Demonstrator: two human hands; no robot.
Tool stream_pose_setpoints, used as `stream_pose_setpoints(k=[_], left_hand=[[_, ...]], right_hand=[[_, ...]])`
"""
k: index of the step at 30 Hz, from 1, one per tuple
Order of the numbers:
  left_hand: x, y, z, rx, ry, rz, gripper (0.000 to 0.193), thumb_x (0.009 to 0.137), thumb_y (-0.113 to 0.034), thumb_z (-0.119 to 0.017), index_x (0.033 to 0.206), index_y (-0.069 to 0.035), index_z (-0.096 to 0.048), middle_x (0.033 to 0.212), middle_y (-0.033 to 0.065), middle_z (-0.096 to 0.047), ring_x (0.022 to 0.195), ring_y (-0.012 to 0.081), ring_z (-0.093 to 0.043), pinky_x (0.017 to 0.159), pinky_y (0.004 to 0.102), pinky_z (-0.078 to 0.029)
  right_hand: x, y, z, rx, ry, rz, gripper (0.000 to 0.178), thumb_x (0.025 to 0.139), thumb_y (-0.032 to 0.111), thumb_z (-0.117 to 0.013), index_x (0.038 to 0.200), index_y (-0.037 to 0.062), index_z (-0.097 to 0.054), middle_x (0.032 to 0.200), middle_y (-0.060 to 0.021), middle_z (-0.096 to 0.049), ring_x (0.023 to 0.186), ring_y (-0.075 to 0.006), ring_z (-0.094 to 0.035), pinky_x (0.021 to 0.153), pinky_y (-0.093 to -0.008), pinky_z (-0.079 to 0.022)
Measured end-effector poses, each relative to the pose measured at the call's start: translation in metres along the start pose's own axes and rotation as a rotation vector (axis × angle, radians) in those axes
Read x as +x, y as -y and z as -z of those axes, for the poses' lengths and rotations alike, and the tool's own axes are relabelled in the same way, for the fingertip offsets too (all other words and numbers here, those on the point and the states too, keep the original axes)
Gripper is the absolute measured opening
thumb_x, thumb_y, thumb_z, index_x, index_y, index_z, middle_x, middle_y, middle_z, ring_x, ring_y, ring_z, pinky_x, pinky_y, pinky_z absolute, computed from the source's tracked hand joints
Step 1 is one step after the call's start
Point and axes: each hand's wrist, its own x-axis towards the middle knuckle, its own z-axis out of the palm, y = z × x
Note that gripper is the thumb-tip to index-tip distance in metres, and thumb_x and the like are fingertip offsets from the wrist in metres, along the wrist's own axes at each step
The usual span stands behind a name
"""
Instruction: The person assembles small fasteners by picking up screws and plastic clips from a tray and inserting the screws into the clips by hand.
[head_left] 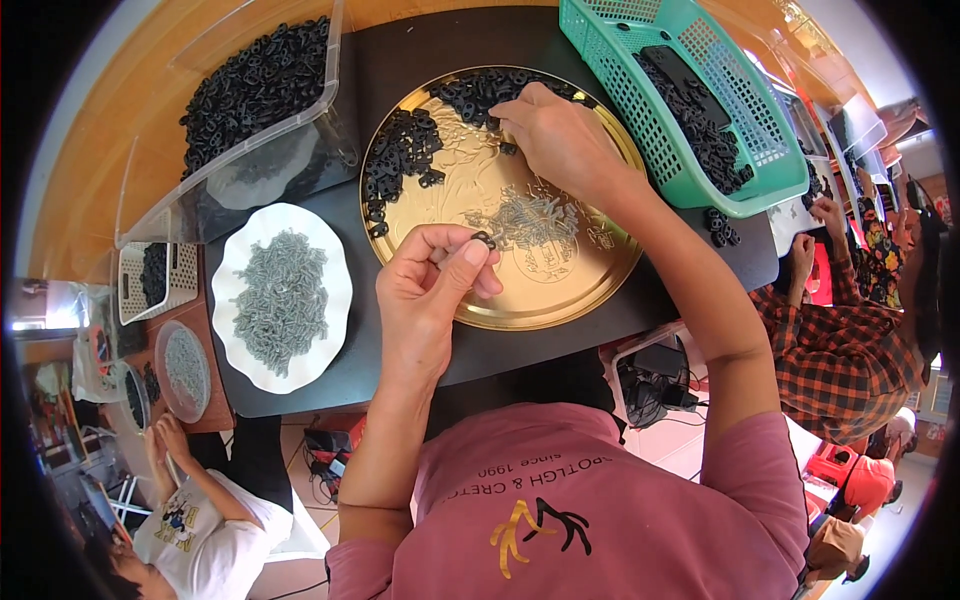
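Between the thumb and fingers of my left hand (435, 285) is a small black plastic part (484, 240), held above the near left side of a round gold tray (440, 205). My right hand (552, 135) reaches to the tray's far side, fingers bent down at a heap of similar black parts (485, 92); its fingertips are partly hidden, so I cannot tell if they grip one. Another black pile (405, 150) lies along the tray's left side. Small silvery screws (535, 220) are scattered in the middle of the tray, below my right hand.
A white scalloped plate (228, 300) of screws stands left of the tray. Behind it is a clear bin (235, 190) of black parts. A green basket (690, 190) with black parts stands at the right. Other people sit at both sides.
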Motion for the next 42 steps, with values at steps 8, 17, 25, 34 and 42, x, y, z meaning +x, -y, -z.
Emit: stream_pose_setpoints(k=[8,17,25,34,42], left_hand=[[0.000,0.000,0.000,-0.014,0.003,-0.004,0.014,0.090,-0.008,-0.062,0.099,0.002,-0.058,0.085,0.0102,-0.066,0.068,0.0101,-0.061,0.063,0.0214,-0.048],[0.000,0.000,0.001,-0.016,0.005,-0.008,0.014,0.090,-0.008,-0.062,0.099,0.002,-0.058,0.085,0.0105,-0.066,0.068,0.0106,-0.061,0.063,0.0218,-0.048],[0.000,0.001,0.000,-0.016,0.014,-0.001,0.014,0.090,-0.008,-0.062,0.100,0.002,-0.058,0.085,0.0114,-0.066,0.068,0.0111,-0.061,0.064,0.0225,-0.048],[0.000,0.000,-0.003,-0.039,0.000,-0.173,0.011,0.090,-0.005,-0.061,0.099,-0.001,-0.059,0.120,0.0160,-0.058,0.094,0.0146,-0.061,0.080,0.0258,-0.049],[-0.009,0.005,-0.010,0.058,0.083,-0.288,0.012,0.090,-0.006,-0.060,0.101,-0.002,-0.057,0.128,0.0214,-0.053,0.111,0.0254,-0.057,0.092,0.0371,-0.050]], right_hand=[[0.002,-0.002,-0.003,0.105,-0.035,0.021,0.021,0.090,0.017,-0.054,0.099,0.0040,-0.068,0.094,-0.0133,-0.061,0.083,-0.0332,-0.061,0.074,-0.0394,-0.050],[0.010,0.020,-0.006,-0.147,0.033,-0.121,0.025,0.085,0.029,-0.061,0.091,0.0063,-0.070,0.090,-0.0136,-0.064,0.079,-0.0323,-0.063,0.068,-0.0416,-0.050],[0.009,0.016,-0.011,-0.041,-0.017,-0.049,0.022,0.083,0.023,-0.064,0.094,0.0035,-0.066,0.085,-0.0132,-0.064,0.078,-0.0308,-0.064,0.066,-0.0402,-0.049],[-0.034,0.044,0.033,1.034,0.151,-0.337,0.023,0.090,0.014,-0.062,0.110,0.0031,-0.062,0.080,0.0034,-0.061,0.061,-0.0031,-0.050,0.050,-0.0183,-0.041],[-0.068,0.056,0.041,1.296,0.114,-0.371,0.028,0.090,0.008,-0.060,0.117,-0.0002,-0.061,0.077,0.0006,-0.060,0.056,-0.0044,-0.049,0.050,-0.0189,-0.042]])
